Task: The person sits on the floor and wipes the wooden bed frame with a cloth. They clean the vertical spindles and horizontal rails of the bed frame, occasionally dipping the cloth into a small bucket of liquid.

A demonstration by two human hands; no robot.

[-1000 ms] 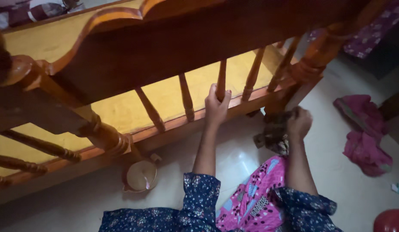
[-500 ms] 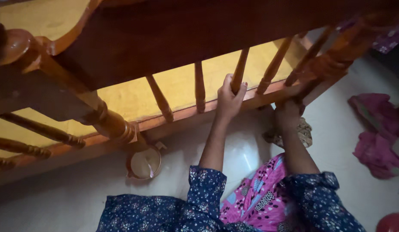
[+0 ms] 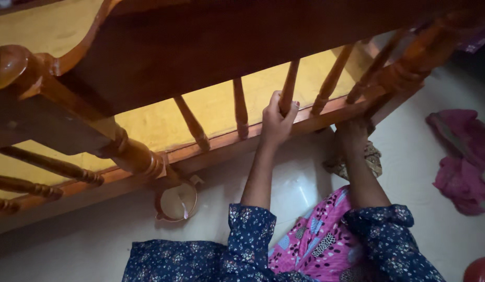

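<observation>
Dark brown and yellow wooden bed frame: fills the far half, rail running left to right, slightly rising to the right.
Turned brown wooden spindle: near upright, long axis tilted a little right at the top, centre of the rail.
Crumpled beige cloth: on pale floor, right, under the corner post.
Left hand: fingers wrapped around the spindle's lower end, nearer to it.
Right hand: against the rail's right end, just above the cloth; grip cannot be told.
</observation>
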